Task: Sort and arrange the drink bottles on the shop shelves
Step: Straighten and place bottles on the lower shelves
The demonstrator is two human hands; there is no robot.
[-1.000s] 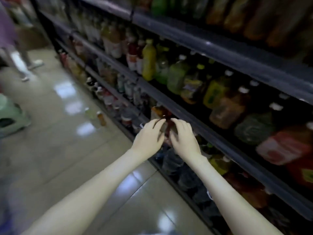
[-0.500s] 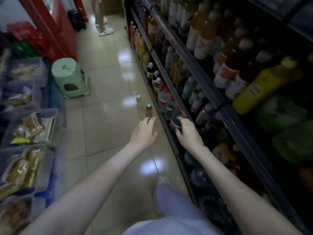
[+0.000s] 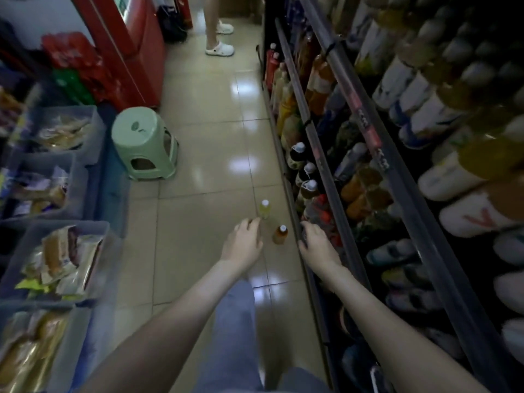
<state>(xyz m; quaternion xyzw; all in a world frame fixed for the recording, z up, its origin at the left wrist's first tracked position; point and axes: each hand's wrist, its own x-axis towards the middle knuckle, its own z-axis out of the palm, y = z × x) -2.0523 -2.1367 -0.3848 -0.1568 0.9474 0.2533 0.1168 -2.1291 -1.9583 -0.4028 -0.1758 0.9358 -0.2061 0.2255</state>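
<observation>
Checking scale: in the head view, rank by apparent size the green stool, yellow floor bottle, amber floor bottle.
Largest: green stool.
Then yellow bottle and amber bottle look alike; amber sits nearer the camera, so unranked.

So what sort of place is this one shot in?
Most likely a small shop aisle: long shelves packed with drink bottles on the right, bins of packaged snacks on the left, a red cabinet further back.

Two upright bottles (image 3: pixel 280 234) on floor (image 3: pixel 198 217)

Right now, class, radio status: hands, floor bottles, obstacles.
Left hand empty, relaxed. Right hand on dark shelf rail, grip unclear. Yellow white-capped bottle, amber white-capped bottle upright on floor.
</observation>
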